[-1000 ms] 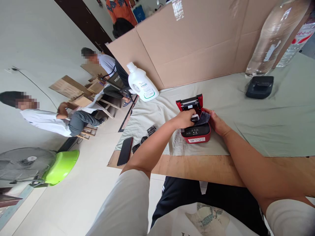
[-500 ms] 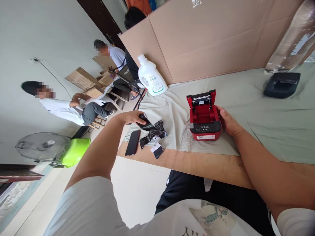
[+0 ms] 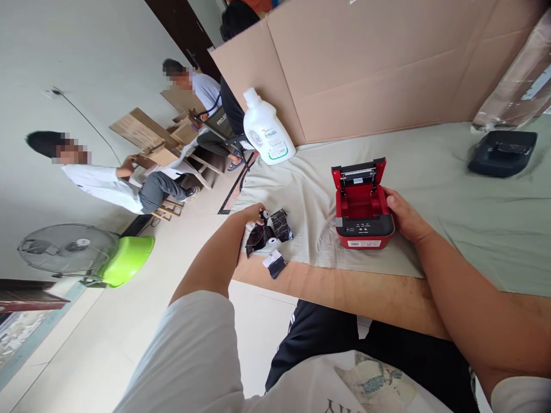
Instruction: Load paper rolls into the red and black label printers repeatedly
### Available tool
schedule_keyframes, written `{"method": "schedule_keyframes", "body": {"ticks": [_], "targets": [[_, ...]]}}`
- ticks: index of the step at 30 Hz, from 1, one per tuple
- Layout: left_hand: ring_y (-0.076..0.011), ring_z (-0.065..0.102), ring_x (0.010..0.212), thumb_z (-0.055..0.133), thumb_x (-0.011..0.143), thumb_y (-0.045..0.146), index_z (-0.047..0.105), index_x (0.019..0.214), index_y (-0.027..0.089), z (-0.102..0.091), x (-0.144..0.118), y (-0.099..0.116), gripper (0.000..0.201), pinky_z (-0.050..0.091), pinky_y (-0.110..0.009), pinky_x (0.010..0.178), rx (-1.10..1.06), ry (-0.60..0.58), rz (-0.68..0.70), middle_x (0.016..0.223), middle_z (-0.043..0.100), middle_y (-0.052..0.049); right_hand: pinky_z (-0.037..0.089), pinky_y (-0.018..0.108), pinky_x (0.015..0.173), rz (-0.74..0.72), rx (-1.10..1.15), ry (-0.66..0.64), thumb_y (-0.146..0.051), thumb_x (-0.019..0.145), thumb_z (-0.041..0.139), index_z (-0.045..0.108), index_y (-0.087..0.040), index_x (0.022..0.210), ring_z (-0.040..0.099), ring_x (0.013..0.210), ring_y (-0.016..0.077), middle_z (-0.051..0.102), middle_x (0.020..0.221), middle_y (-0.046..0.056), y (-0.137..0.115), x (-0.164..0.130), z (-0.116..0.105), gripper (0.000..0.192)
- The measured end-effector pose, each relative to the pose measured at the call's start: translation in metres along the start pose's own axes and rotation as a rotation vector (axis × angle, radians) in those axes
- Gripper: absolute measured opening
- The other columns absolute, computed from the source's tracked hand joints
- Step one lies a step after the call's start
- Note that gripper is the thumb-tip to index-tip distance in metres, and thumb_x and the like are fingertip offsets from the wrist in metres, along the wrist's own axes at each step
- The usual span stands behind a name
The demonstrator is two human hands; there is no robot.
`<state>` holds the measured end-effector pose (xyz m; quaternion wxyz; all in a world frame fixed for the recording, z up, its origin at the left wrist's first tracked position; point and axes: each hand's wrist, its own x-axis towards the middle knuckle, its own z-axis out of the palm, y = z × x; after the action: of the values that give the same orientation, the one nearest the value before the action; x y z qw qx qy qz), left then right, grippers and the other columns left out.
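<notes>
In the head view, the left hand (image 3: 256,214) is at a small black-and-white roll (image 3: 265,214) beside crumpled black wrapping (image 3: 282,225); whether it grips cannot be told. The right hand (image 3: 407,217) touches the right side of a red-and-black printer (image 3: 365,228), lid raised, on the cloth-covered surface (image 3: 430,178); its hidden fingers leave its grip unclear.

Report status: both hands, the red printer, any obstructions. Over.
Left hand at a small roll, grip unclear. Right hand against the side of the red printer. Lid raised. Black wrapping between left hand and printer.
</notes>
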<state>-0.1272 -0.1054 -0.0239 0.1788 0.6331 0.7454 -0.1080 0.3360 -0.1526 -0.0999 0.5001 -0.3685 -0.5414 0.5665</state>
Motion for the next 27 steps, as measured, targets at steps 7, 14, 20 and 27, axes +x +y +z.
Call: {"method": "schedule_keyframes", "body": {"ticks": [7, 14, 20, 27], "targets": [[-0.0264, 0.058, 0.116, 0.065, 0.067, 0.019, 0.063, 0.111, 0.018, -0.006, -0.008, 0.028, 0.044, 0.044, -0.032, 0.100, -0.028, 0.084, 0.079, 0.119, 0.067, -0.009, 0.033, 0.058, 0.120, -0.004, 0.001, 0.074, -0.062, 0.087, 0.060, 0.060, -0.037, 0.130, 0.047, 0.139, 0.0326, 0.060, 0.141, -0.004, -0.004, -0.001, 0.004, 0.050], [-0.0297, 0.062, 0.099, 0.072, 0.055, 0.020, 0.064, 0.082, 0.019, 0.014, -0.021, 0.065, 0.028, 0.047, -0.036, 0.089, -0.069, 0.032, 0.179, 0.091, 0.067, -0.005, 0.032, 0.055, 0.121, 0.004, 0.002, 0.072, -0.065, 0.084, 0.062, 0.059, -0.035, 0.131, 0.045, 0.140, 0.0318, 0.058, 0.144, -0.002, -0.007, 0.000, 0.006, 0.056], [-0.0215, 0.064, 0.078, 0.082, 0.055, 0.039, 0.065, 0.101, 0.017, -0.022, -0.073, 0.099, 0.054, 0.051, -0.032, 0.072, -0.528, -0.522, 0.493, 0.085, 0.068, -0.004, 0.034, 0.054, 0.119, 0.027, 0.061, 0.075, -0.063, 0.083, 0.065, 0.059, -0.032, 0.131, 0.047, 0.139, 0.0301, 0.057, 0.145, 0.002, -0.002, 0.002, 0.006, 0.057], [-0.0228, 0.068, 0.091, 0.076, 0.074, 0.035, 0.066, 0.108, 0.016, -0.026, -0.119, 0.211, 0.040, 0.053, -0.034, 0.081, -0.608, -0.590, 0.925, 0.103, 0.072, -0.009, 0.033, 0.052, 0.119, 0.006, 0.050, 0.088, -0.065, 0.081, 0.066, 0.060, -0.031, 0.130, 0.048, 0.138, 0.0288, 0.059, 0.143, 0.002, -0.001, 0.003, 0.005, 0.060]]}}
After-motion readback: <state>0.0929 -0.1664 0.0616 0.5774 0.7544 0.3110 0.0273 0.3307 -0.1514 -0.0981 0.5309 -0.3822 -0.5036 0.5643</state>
